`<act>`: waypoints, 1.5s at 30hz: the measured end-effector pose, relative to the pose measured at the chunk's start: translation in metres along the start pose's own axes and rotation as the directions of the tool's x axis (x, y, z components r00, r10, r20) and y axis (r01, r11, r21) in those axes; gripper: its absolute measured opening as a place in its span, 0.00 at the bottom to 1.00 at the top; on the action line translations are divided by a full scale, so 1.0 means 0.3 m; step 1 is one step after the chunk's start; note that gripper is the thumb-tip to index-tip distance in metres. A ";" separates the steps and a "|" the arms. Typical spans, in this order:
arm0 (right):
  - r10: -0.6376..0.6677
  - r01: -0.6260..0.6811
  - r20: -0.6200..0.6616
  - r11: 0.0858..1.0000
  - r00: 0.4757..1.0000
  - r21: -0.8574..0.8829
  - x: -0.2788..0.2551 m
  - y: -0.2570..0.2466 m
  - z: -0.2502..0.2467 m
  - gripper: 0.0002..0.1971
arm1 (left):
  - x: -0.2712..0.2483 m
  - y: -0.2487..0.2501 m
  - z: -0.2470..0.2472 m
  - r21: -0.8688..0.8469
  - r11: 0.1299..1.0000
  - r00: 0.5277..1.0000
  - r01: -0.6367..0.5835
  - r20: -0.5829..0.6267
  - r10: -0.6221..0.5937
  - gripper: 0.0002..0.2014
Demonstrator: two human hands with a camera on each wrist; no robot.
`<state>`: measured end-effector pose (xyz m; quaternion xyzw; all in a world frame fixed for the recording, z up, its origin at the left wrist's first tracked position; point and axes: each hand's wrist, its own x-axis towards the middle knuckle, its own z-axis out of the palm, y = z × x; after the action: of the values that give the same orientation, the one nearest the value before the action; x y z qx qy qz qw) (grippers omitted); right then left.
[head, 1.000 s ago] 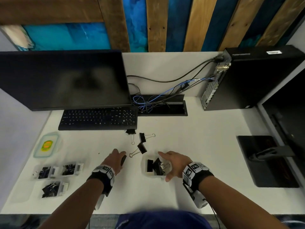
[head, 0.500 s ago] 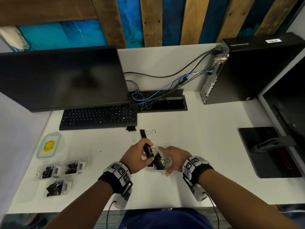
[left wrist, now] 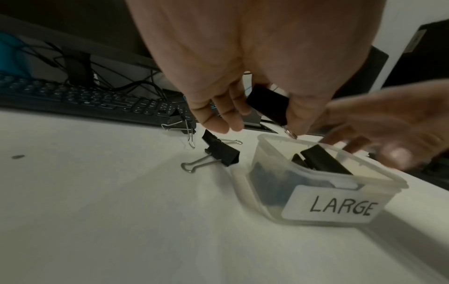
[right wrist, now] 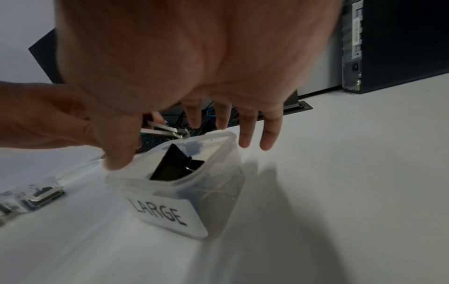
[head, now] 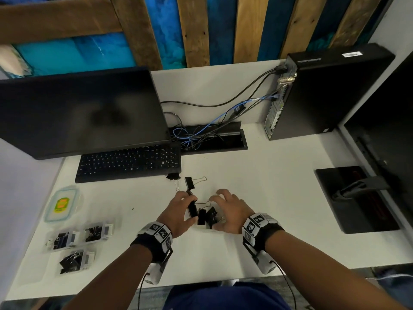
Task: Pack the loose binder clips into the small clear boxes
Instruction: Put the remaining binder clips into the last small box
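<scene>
A clear box (left wrist: 316,194) labelled LARGE stands on the white desk and holds black binder clips (head: 210,217). My left hand (head: 188,209) pinches a large black binder clip (left wrist: 268,104) just above the box's left rim, wire handles pointing down. My right hand (head: 220,209) hovers over the box (right wrist: 213,192) with fingers spread and straight; its thumb is close to the near rim. Whether the thumb touches the rim I cannot tell. Two loose clips (head: 190,183) (head: 173,176) lie just in front of the keyboard.
Three filled small boxes (head: 67,240) (head: 98,231) (head: 76,261) and a lid (head: 61,205) sit at the left. A keyboard (head: 129,163), monitor (head: 80,113), cable tray (head: 212,139) and computer tower (head: 324,92) line the back. A monitor base (head: 355,198) is at the right.
My left hand picked a clip off the desk and carried it right, to over the LARGE box. My right hand's fingers have lifted and spread above the box.
</scene>
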<state>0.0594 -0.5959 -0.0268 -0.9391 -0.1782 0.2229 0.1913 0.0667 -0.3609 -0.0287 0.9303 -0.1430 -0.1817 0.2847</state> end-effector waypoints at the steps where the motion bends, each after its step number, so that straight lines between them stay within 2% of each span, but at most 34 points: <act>1: -0.048 0.047 -0.033 0.998 0.998 -0.030 0.000 -0.006 0.000 0.37 | -0.005 -0.004 0.005 -0.003 1.000 1.000 0.000 -0.001 0.000 0.29; 5: -0.155 0.158 0.037 0.973 0.987 -0.169 0.006 -0.021 -0.004 0.24 | -0.014 -0.012 0.025 -0.050 0.999 1.000 -0.013 0.003 0.013 0.31; 10: -0.215 0.216 0.025 0.966 0.976 -0.140 0.001 -0.001 -0.011 0.09 | -0.005 0.002 0.026 -0.037 0.999 0.999 -0.035 0.013 0.035 0.29; 13: -0.214 0.221 0.070 0.967 0.974 -0.125 -0.009 0.023 -0.012 0.10 | 0.007 0.009 0.024 -0.010 1.000 1.000 -0.027 0.014 0.027 0.28; 17: -0.216 0.225 0.110 0.971 0.970 -0.078 -0.013 0.037 0.001 0.25 | 0.021 0.018 0.025 0.089 0.996 1.000 -0.025 0.019 0.024 0.29; 20: -0.258 0.277 0.126 0.947 0.958 -0.165 -0.002 0.036 0.020 0.23 | 0.023 0.022 0.030 0.145 0.989 0.999 0.007 0.040 -0.013 0.29; 25: -0.241 0.262 0.123 0.942 0.963 -0.208 0.011 0.027 0.013 0.18 | 0.031 0.038 0.038 0.179 0.984 0.999 0.023 0.032 -0.029 0.28; 28: -0.226 0.234 0.071 0.963 0.972 -0.135 0.010 0.035 0.003 0.17 | 0.038 0.055 0.040 0.194 0.980 0.998 0.047 0.022 -0.052 0.27; 30: -0.199 0.199 0.012 0.980 0.980 0.011 -0.005 0.057 0.004 0.15 | 0.042 0.061 0.040 0.194 0.980 0.998 0.049 0.023 -0.055 0.27; 33: -0.113 0.159 -0.192 0.957 0.975 0.243 -0.034 0.099 0.020 0.13 | 0.043 0.067 0.037 0.172 0.984 0.999 0.035 0.009 -0.037 0.28; 35: -0.068 0.154 -0.289 0.946 0.955 0.285 -0.044 0.114 0.025 0.13 | 0.047 0.073 0.040 0.189 0.982 1.000 -0.007 -0.007 0.009 0.28; 39: -0.012 0.125 -0.318 0.933 0.948 0.338 -0.056 0.119 0.006 0.09 | 0.062 0.090 0.061 0.253 0.961 0.994 -0.110 0.041 0.103 0.28; 42: 0.004 0.106 -0.313 0.936 0.950 0.335 -0.062 0.124 0.003 0.08 | 0.069 0.094 0.075 0.283 0.952 0.992 -0.119 0.069 0.103 0.32; 45: 0.040 0.093 -0.340 0.926 0.940 0.366 -0.060 0.128 0.009 0.11 | 0.062 0.076 0.070 0.165 0.982 0.996 -0.088 0.017 0.086 0.34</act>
<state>0.0526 -0.6359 -0.0397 -0.9066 -0.1089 0.0843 0.3988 0.0708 -0.3961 -0.0364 0.9427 -0.1994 -0.1612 0.2134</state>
